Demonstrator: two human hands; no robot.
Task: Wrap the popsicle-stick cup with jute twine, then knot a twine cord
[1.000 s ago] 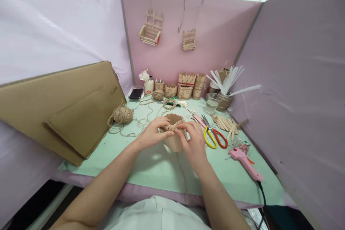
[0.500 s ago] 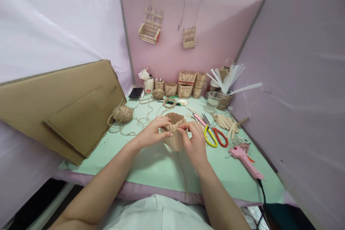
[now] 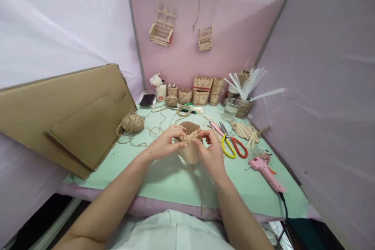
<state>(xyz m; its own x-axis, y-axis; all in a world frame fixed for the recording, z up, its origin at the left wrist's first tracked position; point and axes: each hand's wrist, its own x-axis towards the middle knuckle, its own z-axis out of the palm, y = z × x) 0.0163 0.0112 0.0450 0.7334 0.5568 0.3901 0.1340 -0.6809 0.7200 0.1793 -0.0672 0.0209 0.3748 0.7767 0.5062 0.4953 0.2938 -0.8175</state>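
Left hand (image 3: 170, 141), wooden-stick cup (image 3: 191, 155), right hand (image 3: 211, 151), mid-surface (image 3: 158, 189).
The left hand grasps the rim, fingers over it, thumb outside; the cup, between both hands, looks light and stiff, probably fragile where sticks join, so best held by its wall below the scalloped edge; the right hand's fingertips touch near the rim's right side, whether gripping I cannot tell.

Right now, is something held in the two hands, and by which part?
The cup: the left hand grips its rim at the left, thumb outside. The right hand is at the near rim; what it pinches there cannot be told.
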